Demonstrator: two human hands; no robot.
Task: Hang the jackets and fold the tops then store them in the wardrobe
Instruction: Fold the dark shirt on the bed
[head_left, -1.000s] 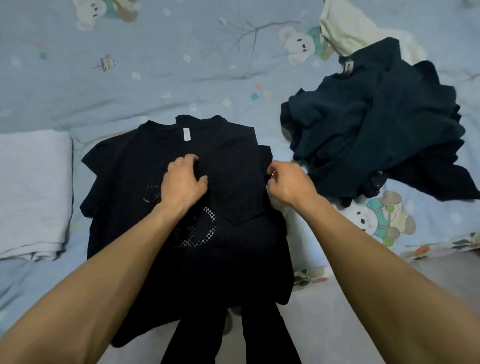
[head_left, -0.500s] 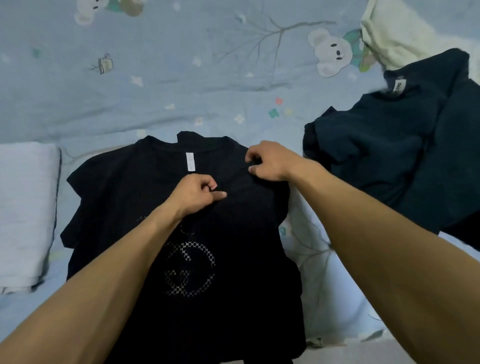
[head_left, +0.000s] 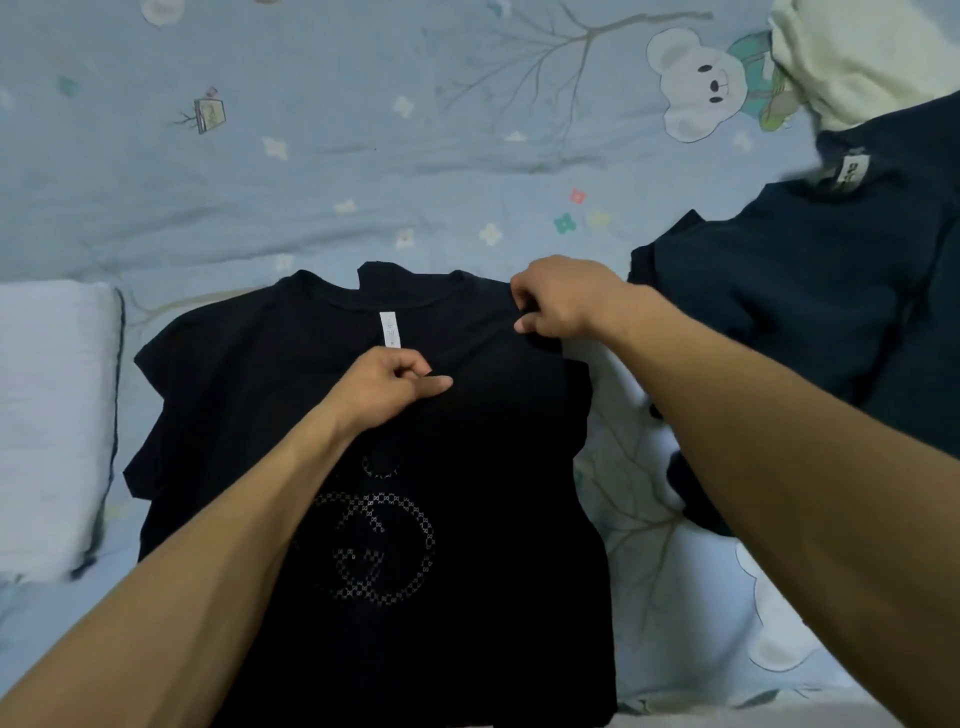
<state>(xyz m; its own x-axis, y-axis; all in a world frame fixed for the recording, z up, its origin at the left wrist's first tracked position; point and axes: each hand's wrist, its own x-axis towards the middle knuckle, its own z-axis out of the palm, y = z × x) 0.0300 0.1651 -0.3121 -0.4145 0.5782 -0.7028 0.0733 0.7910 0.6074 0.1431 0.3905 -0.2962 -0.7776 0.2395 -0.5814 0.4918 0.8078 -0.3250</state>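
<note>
Evidently the black T-shirt (head_left: 467, 519) lay spread face up on the blue bedsheet (head_left: 311, 182), collar away from the person, its white neck label (head_left: 389, 329) showing and a dotted round print on the chest. The left hand (head_left: 387, 387) pinched a fold of cloth just below that label, near the middle of the chest, fingers curled with the thumb pointing right. The right hand (head_left: 561, 299) gripped the fabric at the shirt's right shoulder, close to the collar edge.

Folding looked barely begun: the right side seemed turned inward, while the left sleeve stayed spread out flat. A heap of dark blue garments (head_left: 810, 322) sat just beside the shirt on the right, unfolded, with a cream cloth (head_left: 857, 57) behind it. A pale folded item (head_left: 52, 426) lay at the left, perhaps already finished. No wardrobe or hanger was in sight, so storing was all still ahead.

Compared with a second before, both hands had travelled up the shirt, from mid-chest and the side edge to the collar and shoulder, and the view had tilted nearer.
</note>
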